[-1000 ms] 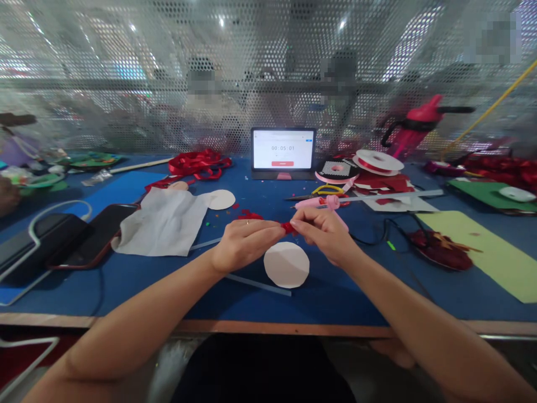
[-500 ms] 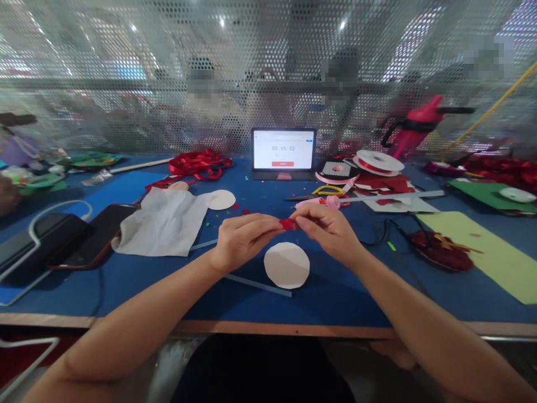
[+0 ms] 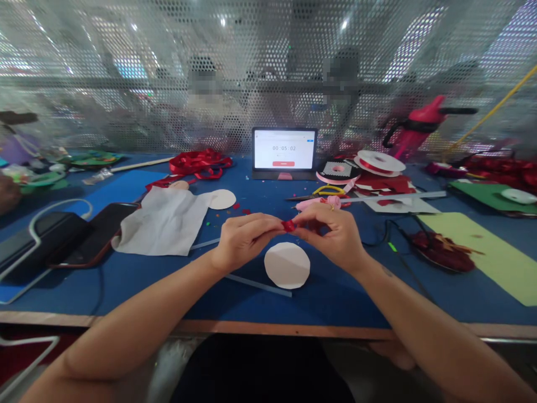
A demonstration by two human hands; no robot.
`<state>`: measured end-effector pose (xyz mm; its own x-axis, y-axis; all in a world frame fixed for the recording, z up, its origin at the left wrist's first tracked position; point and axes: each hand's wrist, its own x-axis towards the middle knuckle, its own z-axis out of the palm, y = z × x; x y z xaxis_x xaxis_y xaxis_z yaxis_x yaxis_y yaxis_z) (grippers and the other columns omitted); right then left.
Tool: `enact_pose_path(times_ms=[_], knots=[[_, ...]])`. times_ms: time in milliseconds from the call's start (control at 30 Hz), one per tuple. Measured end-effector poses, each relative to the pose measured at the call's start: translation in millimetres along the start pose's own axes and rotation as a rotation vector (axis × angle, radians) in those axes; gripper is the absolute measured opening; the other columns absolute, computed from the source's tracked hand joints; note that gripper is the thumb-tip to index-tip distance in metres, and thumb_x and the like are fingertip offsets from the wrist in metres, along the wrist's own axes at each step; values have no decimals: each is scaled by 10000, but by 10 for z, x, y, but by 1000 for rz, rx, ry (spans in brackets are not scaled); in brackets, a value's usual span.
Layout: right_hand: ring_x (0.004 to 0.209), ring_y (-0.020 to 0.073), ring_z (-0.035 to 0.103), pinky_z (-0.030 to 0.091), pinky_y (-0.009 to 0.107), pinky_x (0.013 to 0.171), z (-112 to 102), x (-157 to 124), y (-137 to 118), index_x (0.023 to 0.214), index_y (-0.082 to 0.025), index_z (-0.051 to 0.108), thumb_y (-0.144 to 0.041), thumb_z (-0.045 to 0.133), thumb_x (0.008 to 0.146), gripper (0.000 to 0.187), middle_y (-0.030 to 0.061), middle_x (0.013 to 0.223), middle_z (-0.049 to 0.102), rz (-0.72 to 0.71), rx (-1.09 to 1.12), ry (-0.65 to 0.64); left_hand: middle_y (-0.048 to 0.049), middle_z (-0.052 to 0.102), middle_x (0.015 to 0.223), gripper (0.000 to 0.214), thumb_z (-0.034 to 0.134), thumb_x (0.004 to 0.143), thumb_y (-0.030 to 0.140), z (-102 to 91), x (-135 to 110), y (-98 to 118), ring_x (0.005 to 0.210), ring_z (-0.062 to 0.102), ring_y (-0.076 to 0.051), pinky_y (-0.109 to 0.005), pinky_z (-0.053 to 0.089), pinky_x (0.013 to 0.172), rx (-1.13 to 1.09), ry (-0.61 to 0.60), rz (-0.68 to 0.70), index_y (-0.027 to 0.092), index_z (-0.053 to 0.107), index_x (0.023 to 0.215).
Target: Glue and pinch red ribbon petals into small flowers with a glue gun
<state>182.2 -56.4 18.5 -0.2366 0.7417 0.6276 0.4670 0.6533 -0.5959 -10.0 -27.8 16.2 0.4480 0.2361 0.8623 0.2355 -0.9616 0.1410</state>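
A small folded piece of red ribbon (image 3: pixel 288 225) is pinched between the fingertips of my left hand (image 3: pixel 243 238). My right hand (image 3: pixel 331 232) has its thumb and fingertips closed at the ribbon's right end, with a gap between thumb and palm. Below the hands a white paper circle (image 3: pixel 287 266) lies flat on the blue table. Beyond my right hand is a pink glue gun (image 3: pixel 312 204), partly hidden by the fingers, and scissors with yellow handles (image 3: pixel 325 191) lie behind it. Clear glue sticks (image 3: pixel 260 284) rest near my left wrist.
A grey cloth (image 3: pixel 163 221), a second white circle (image 3: pixel 222 199) and a phone (image 3: pixel 98 235) lie left. At the back are tangled red ribbon (image 3: pixel 199 163), a tablet (image 3: pixel 284 151) and ribbon spools (image 3: pixel 380 162). Yellow paper (image 3: pixel 499 257) and a dark red bundle (image 3: pixel 442 251) lie right.
The fingers of my right hand have shifted and spread a little at the ribbon. The ribbon piece has turned slightly; my left hand stays nearly still.
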Motion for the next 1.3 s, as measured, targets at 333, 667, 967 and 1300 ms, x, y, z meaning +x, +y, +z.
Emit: enact_pose_path(times_ms=[333,667,967,1300], knots=[[555,100,518,408,220,477,-14,6,13,833,-194,684,-281,650,769,112,18,725,644,-12,-17,-17,-47,710,803,90,571,799,108,1,-10,-11,750,663,-110,-186,538,689,-11,-21,22,152,639,840],[518,86,494,397,212,464,-12,9,11,821,-182,693,-311,670,755,146,19,711,653,-60,-41,11,-50,706,787,80,578,789,92,3,-5,-1,749,662,-104,-168,528,693,7,-24,2,138,635,821],[512,82,501,407,203,460,-19,22,6,834,-175,694,-280,675,754,134,15,696,662,-103,-44,23,-59,707,775,79,577,786,77,7,-3,-6,745,662,-108,-170,526,688,4,-26,12,129,631,813],[604,106,625,523,197,539,10,-5,2,880,-186,678,-231,676,746,141,13,791,706,-53,74,41,-54,708,773,70,582,783,80,5,7,7,731,664,-107,-166,525,681,15,-13,8,127,631,802]])
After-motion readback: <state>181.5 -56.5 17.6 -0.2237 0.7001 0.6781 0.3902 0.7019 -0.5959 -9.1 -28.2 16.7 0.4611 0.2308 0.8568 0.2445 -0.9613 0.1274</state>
